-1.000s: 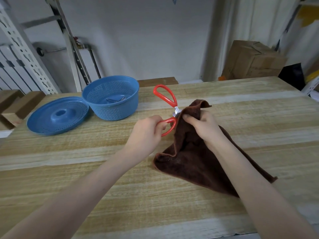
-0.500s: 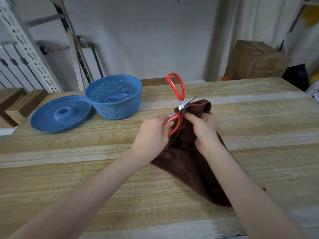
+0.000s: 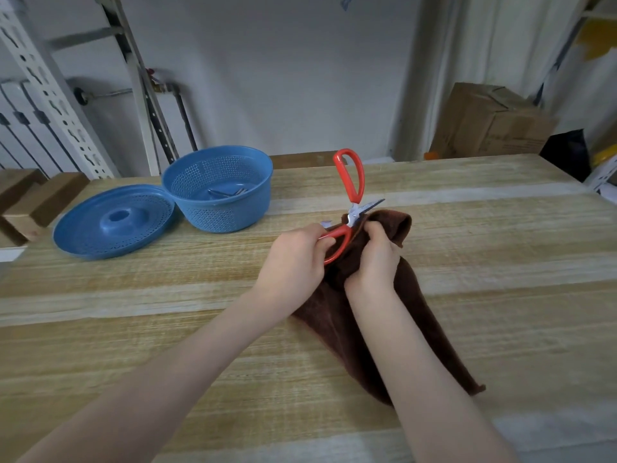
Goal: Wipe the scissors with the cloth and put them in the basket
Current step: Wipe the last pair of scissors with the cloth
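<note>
Since a second ago the scissors (image 3: 354, 212) have swung open: the upper red handle, which leaned to the left, now stands nearly upright, and a blade tip (image 3: 374, 204) pokes out to the right past the cloth. Our left hand (image 3: 293, 259) is curled round the lower red handle. Our right hand (image 3: 374, 262) is clenched on the brown cloth (image 3: 417, 312), bunched against the blades; the cloth trails narrower along the wooden table (image 3: 467, 228) than before. The scissors sit above mid-table, well right of the blue basket (image 3: 217, 215) and its lid (image 3: 100, 235). Print on the far cardboard box (image 3: 484, 128) is too blurred for us to read.
</note>
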`<state>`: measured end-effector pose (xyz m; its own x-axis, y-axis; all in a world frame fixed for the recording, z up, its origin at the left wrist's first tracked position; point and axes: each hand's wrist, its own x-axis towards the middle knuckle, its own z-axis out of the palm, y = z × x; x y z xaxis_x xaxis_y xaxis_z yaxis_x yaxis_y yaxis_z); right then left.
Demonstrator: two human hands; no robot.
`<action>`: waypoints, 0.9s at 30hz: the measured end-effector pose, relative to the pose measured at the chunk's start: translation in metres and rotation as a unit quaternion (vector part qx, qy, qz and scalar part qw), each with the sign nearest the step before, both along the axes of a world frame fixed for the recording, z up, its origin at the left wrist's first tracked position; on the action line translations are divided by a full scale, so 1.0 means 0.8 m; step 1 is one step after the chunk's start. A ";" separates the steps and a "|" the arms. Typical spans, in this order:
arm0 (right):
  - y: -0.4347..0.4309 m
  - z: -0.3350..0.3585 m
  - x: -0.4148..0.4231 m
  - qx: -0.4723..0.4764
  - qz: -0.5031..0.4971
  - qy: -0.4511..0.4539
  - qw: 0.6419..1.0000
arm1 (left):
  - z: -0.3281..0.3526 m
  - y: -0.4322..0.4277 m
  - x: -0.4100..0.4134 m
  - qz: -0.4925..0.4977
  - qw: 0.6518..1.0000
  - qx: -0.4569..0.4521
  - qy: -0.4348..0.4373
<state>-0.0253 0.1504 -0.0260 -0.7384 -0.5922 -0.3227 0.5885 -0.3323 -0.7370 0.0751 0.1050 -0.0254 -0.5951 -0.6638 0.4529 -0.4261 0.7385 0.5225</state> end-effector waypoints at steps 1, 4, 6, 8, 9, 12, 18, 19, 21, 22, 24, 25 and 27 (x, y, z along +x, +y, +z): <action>0.000 -0.002 -0.001 0.002 0.001 -0.017 1.000 | 0.000 -0.001 0.003 0.005 1.000 0.007 0.006; 0.003 -0.012 -0.007 0.002 0.032 0.057 0.998 | 0.004 -0.004 0.011 0.017 1.000 0.019 0.014; 0.006 -0.014 -0.006 0.015 0.056 0.167 0.984 | 0.005 -0.004 0.013 0.015 1.000 0.016 0.019; 0.007 -0.014 -0.006 0.040 0.051 0.274 0.960 | 0.006 -0.004 0.014 0.013 0.999 0.019 0.032; 0.007 -0.014 -0.007 0.047 0.050 0.309 0.948 | 0.007 -0.005 0.015 0.015 0.999 0.023 0.042; 0.009 -0.014 -0.014 0.068 0.071 0.338 0.936 | 0.013 -0.009 0.016 0.018 0.997 0.044 0.057; 0.025 -0.020 -0.034 0.074 0.141 0.326 0.932 | 0.010 -0.005 0.021 0.008 0.998 0.042 0.037; 0.028 -0.021 -0.037 0.080 0.145 0.332 0.929 | 0.010 -0.005 0.022 0.006 0.998 0.044 0.033; 0.033 -0.022 -0.043 0.083 0.158 0.332 0.926 | 0.010 -0.004 0.021 0.006 0.998 0.054 0.027; 0.034 -0.023 -0.045 0.079 0.161 0.325 0.929 | 0.011 -0.003 0.020 0.007 0.998 0.057 0.026; 0.036 -0.024 -0.047 0.067 0.160 0.297 0.939 | 0.012 -0.001 0.018 0.010 0.998 0.060 0.028; 0.037 -0.025 -0.047 0.059 0.157 0.280 0.945 | 0.012 -0.001 0.017 0.011 0.997 0.063 0.032; 0.038 -0.028 -0.044 0.057 0.140 0.268 0.952 | 0.013 0.000 0.014 0.012 0.997 0.067 0.037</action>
<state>-0.0608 0.1809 -0.0481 -0.6339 -0.7732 -0.0182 0.1719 -0.1179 -0.9780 0.0865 0.1053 -0.0151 -0.5462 -0.7352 0.4015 -0.4000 0.6500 0.6462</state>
